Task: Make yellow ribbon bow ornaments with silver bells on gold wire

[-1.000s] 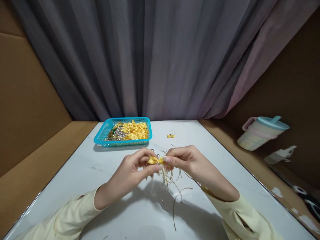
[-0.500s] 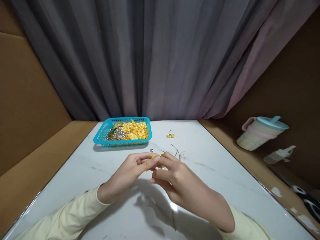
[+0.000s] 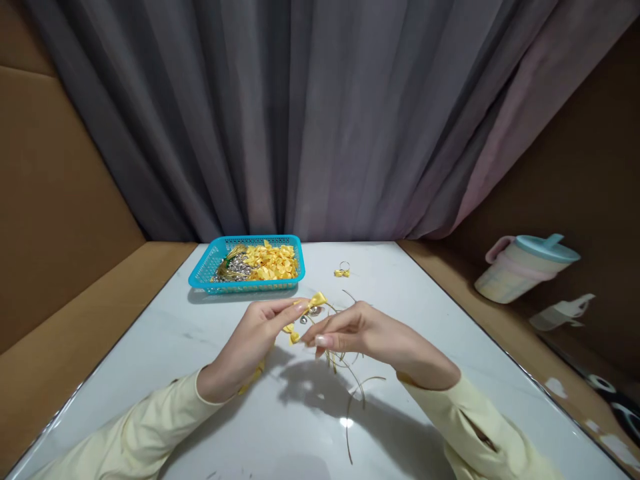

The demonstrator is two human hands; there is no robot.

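Note:
My left hand (image 3: 265,330) is closed, thumb against fingers, on a yellow ribbon bow (image 3: 316,300) that sticks out past the thumb tip. Below it a second yellow bow (image 3: 291,333) hangs between the two hands. My right hand (image 3: 345,333) has its fingertips pinched close to that lower bow; what they hold is too small to make out. Silver bells (image 3: 303,320) show just beyond the fingers. Thin gold wires (image 3: 357,383) lie on the table under and beside my right hand. More yellow ribbon (image 3: 253,378) shows under my left wrist.
A blue basket (image 3: 245,287) at the back left holds yellow bows, silver bells and gold wires. A ring with a yellow bow (image 3: 342,272) lies at the back. On the right stand a lidded cup (image 3: 525,270) and a small bottle (image 3: 560,313). A grey curtain (image 3: 300,120) hangs behind.
My hands have drawn slightly apart, and the right hand has turned and shifted right. The yellow bows between them, hidden before, now show more fully.

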